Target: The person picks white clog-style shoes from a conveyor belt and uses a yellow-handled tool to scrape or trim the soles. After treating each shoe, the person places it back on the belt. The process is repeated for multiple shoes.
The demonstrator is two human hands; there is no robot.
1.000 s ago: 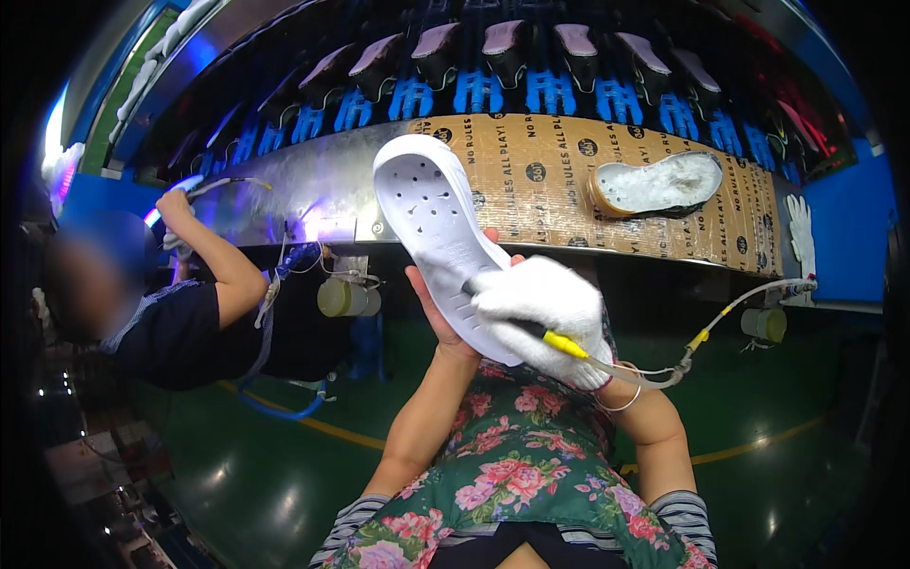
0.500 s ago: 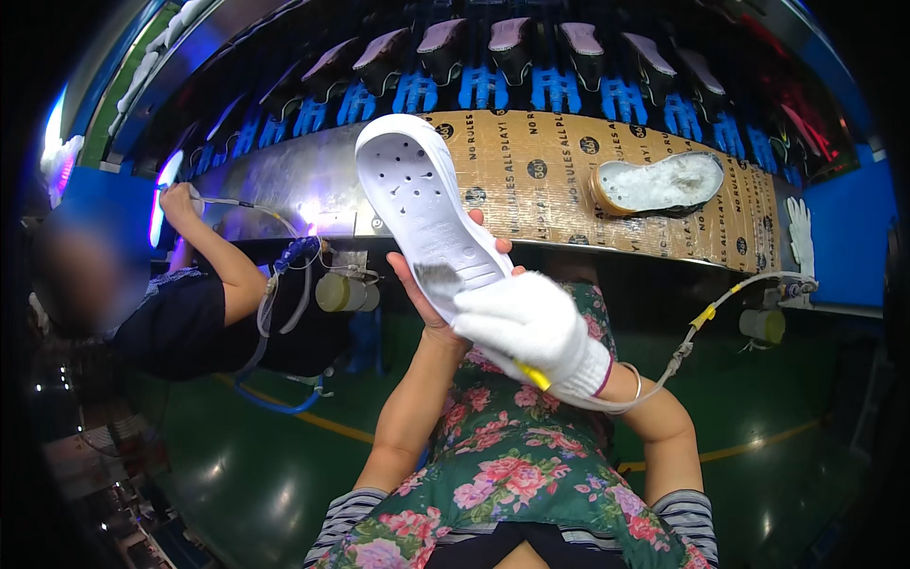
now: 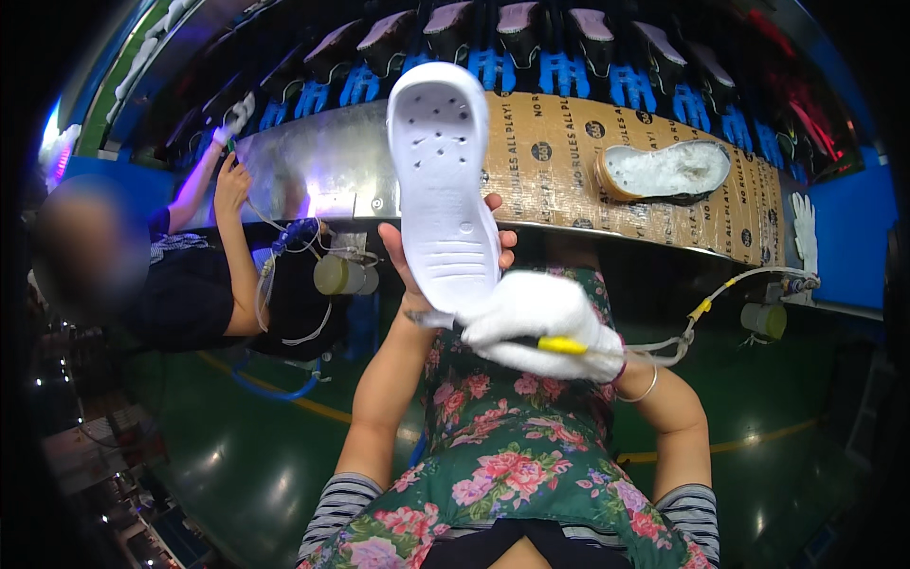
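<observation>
My bare left hand (image 3: 405, 270) grips a white shoe sole (image 3: 445, 209) from beneath, thumb at its left edge and fingertips round its right. The sole stands toe-end up, with small holes near the toe and ridges toward the heel. My right hand (image 3: 545, 324), in a white knitted glove, is closed on a brush (image 3: 431, 320). The brush's bristles are at the heel's lower edge; whether they touch it is hard to tell. A yellow piece shows at the glove, and a clear hose (image 3: 673, 351) runs from my wrist to the right.
Patterned cardboard (image 3: 540, 180) covers part of the metal bench (image 3: 322, 161); a whitish-coated sole (image 3: 668, 171) lies on it. Behind stand blue clamps (image 3: 491, 71) and a row of shoe uppers (image 3: 518, 19). A white glove (image 3: 804, 232) hangs at right. A co-worker's arm (image 3: 232, 247) is at left.
The sole has swung more upright, and its toe end is higher. The brush has gone from the sole's inner face down to the heel edge. The co-worker's hands have shifted.
</observation>
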